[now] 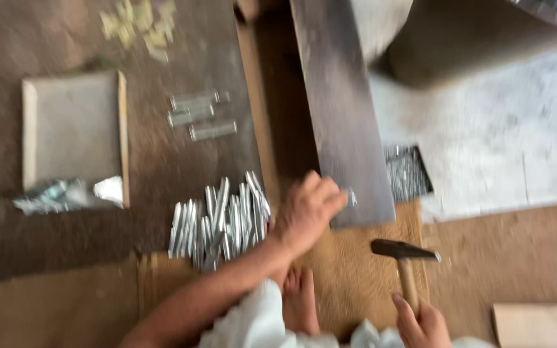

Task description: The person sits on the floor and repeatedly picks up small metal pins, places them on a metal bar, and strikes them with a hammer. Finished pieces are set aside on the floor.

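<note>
Head view, blurred by motion. The person sits on the floor, a bare foot (299, 299) showing between the two forearms. The left hand (307, 212) reaches forward to the near end of a long dark plank (340, 109), whose long axis runs away from the person and slightly to the left. The left fingers (330, 201) are curled nearly closed and pinch a small shiny metal piece (351, 198) against the plank's near end; its exact shape is too blurred to tell. The right hand (420, 322) sits low at the frame's bottom edge, its fingers wrapped shut around the wooden handle of a hammer (404, 258). The hammer's handle points away from the person and its dark head lies crosswise, just short of the plank's near end and to the right of the metal piece. The left hand is therefore at the piece, while the hammer head lies near it, down and to the right.

Just left of the left wrist lies a heap of small silvery metal strips (220, 219), mostly lengthwise away from the person. Farther off lie a few more strips (198, 113). To the far left is a flat square board (72, 132) with pale edges, with a crumpled silvery wrapper (66, 194) at its near edge. A dark tray of small nails (407, 173) sits beside the plank's right edge.
</note>
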